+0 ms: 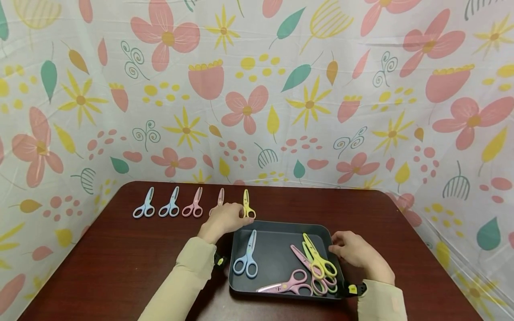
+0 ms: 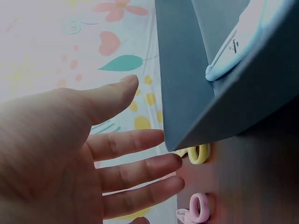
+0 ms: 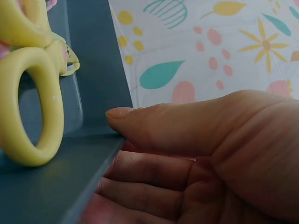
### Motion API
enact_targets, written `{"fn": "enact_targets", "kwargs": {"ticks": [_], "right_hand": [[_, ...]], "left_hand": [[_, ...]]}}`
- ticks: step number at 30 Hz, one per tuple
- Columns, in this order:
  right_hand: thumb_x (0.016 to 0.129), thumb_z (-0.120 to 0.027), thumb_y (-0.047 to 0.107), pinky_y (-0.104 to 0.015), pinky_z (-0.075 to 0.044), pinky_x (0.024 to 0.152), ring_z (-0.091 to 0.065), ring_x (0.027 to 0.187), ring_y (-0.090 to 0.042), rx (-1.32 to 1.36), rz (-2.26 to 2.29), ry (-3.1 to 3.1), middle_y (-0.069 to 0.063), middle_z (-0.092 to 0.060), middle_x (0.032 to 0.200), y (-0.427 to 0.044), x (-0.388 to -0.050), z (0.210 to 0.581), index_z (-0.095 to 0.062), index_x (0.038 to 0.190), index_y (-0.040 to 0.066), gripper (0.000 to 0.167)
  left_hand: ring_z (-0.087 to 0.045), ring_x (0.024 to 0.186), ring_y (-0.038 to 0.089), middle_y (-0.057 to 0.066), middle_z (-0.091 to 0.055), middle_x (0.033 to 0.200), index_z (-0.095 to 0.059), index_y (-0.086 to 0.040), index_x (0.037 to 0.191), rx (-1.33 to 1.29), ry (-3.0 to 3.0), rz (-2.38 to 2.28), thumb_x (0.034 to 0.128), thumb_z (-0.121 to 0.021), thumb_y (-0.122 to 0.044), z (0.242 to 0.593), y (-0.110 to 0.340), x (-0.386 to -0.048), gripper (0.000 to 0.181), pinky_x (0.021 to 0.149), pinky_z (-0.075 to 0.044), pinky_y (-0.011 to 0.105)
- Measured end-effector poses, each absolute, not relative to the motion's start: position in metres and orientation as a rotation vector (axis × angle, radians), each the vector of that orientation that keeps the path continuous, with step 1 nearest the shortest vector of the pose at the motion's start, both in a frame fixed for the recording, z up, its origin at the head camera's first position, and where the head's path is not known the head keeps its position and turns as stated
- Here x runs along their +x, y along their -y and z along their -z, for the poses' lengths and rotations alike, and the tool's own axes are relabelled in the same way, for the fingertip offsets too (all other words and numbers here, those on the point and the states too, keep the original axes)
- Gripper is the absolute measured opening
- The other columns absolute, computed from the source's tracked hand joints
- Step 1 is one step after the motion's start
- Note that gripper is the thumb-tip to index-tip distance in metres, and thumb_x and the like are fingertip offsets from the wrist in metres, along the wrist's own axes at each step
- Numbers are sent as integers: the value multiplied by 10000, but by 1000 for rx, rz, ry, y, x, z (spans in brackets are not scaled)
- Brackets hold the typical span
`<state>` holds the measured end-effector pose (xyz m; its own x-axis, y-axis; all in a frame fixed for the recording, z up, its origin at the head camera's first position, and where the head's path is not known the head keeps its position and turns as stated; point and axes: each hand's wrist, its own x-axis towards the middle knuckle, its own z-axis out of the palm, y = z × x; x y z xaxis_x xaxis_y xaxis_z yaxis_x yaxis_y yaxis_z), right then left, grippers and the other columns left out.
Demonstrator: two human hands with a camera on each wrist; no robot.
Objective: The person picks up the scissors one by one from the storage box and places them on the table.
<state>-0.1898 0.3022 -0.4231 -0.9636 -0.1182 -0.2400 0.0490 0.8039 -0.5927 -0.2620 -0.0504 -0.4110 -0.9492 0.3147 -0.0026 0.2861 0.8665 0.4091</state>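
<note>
A dark grey tray (image 1: pixel 273 249) lies on the table. My left hand (image 1: pixel 225 218) is at its far left corner, fingers extended and thumb apart; in the left wrist view, fingertips (image 2: pixel 156 137) reach the corner's outside. My right hand (image 1: pixel 355 252) grips the right wall, thumb (image 3: pixel 154 123) over the rim and fingers outside. Inside the tray, blue scissors (image 1: pixel 249 254) lie at the left and pink scissors (image 1: pixel 281 286) along the near side. At the right, yellow scissors (image 1: pixel 315 256) overlap another pink pair (image 1: pixel 298 253) and a yellow-green pair.
Along the table's far left edge stands a row of scissors: two blue pairs (image 1: pixel 147 206), a pink pair (image 1: pixel 195 205), another pink pair (image 1: pixel 221 196) partly hidden by my left hand, and a yellow pair (image 1: pixel 246 200). A flowered curtain (image 1: pixel 257 111) hangs behind the brown table (image 1: pixel 100 267).
</note>
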Motion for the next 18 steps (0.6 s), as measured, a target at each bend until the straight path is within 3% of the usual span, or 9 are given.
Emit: {"fn": "enact_targets", "kwargs": {"ticks": [9,18], "right_hand": [[920,-636,81,-396,-538,667,-635,720,-219,-49,950,-2706,-101,-646,926,-301,-190,424,-593,1126,-59,253],[914,-637,70,-393,-540,667,-631,729,-222,-50,927,-2723,-94,-646,920,-301,-189,423,-598,1116,-57,242]], "left_hand": [[-520,583,148,-55,-568,696,-659,-143,889,450,-2940,-790,893,-682,-401,421,71,-244,259,547,-403,345],[-493,532,144,-50,-536,631,-637,-168,804,441,-2934,-845,903,-675,-376,427,85,-222,233,512,-377,335]]}}
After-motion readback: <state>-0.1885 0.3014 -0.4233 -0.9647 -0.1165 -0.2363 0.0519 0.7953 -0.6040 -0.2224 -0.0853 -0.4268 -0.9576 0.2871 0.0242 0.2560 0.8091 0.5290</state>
